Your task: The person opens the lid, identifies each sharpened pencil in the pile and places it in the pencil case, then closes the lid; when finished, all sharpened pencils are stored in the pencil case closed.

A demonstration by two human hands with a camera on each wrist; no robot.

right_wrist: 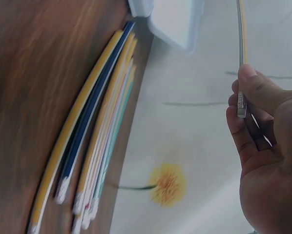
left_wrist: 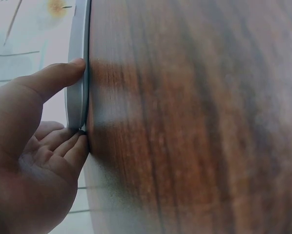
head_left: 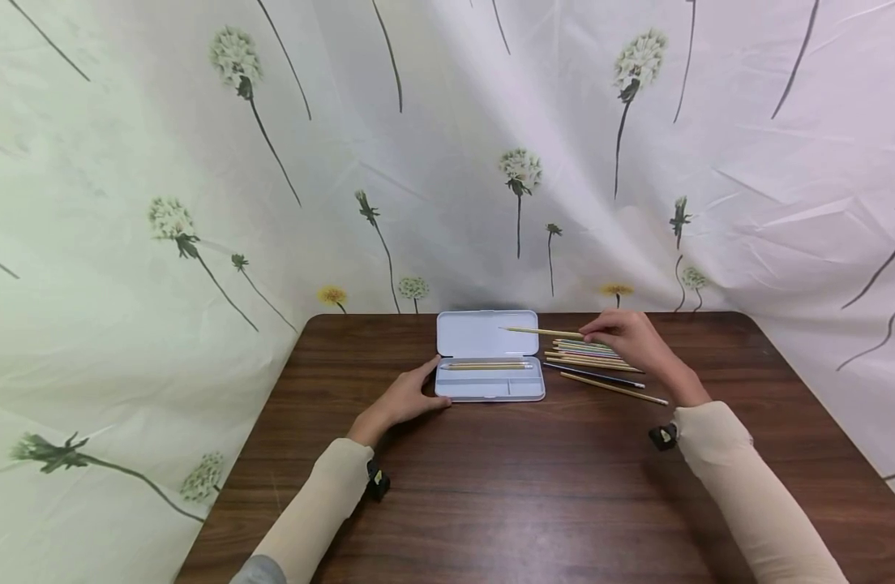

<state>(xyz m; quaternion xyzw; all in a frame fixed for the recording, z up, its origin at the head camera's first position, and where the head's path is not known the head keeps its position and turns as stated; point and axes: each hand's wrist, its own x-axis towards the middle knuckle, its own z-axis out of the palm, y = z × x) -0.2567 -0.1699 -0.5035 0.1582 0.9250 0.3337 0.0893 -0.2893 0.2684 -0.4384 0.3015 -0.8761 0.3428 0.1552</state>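
A white pencil case [head_left: 473,391] lies with its lid [head_left: 487,334] raised at the back. Yellow pencils [head_left: 487,367] lie in its rear compartment. My left hand [head_left: 406,396] holds the case by its left end, thumb [left_wrist: 63,75] on the front wall and fingers [left_wrist: 70,146] around the end. Raised above the table, my right hand [head_left: 637,345] pinches a yellow pencil [head_left: 541,331] near its eraser end, the tip pointing left in front of the lid. Below that hand several loose pencils [head_left: 589,357] are spread, among them a dark blue pencil [right_wrist: 90,109].
One yellow pencil [head_left: 614,388] lies nearest the front of the loose group, angled to the right. The brown wooden table [head_left: 491,487] ends at a flower-printed cloth [head_left: 447,203] behind it. The case's front compartments show no pencils.
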